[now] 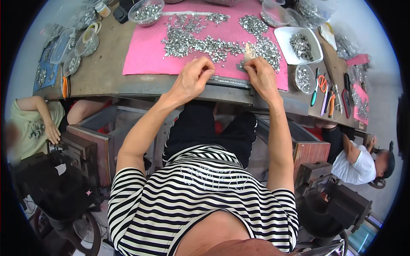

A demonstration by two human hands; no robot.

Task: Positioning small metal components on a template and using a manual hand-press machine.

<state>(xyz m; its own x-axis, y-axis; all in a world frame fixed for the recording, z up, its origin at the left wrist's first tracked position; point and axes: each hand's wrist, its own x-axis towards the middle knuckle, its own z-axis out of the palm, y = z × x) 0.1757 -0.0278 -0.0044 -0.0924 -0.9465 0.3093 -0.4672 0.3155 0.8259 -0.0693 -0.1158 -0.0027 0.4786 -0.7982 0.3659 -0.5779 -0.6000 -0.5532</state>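
My left hand [192,80] is at the front edge of the pink mat [145,59], fingers curled into a pinch; whatever they hold is too small to make out. To its right, my right hand [262,77] also has its fingers pressed together, beside a small dark grey piece [241,67]. Between the hands, a narrow metal strip [230,81] runs along the table's front edge. Just beyond them lie heaps of small shiny metal pieces [181,45]. A tan, flat piece [249,52] stands out among the metal pieces near my right fingertips.
Tubs of metal pieces surround the mat: a round clear one [147,12], a white tray [318,48] and a small tub [303,79]. Pliers [332,104], orange-handled scissors [322,82] and other tools lie at right; orange-handled pliers [65,87] at left. People sit on both sides.
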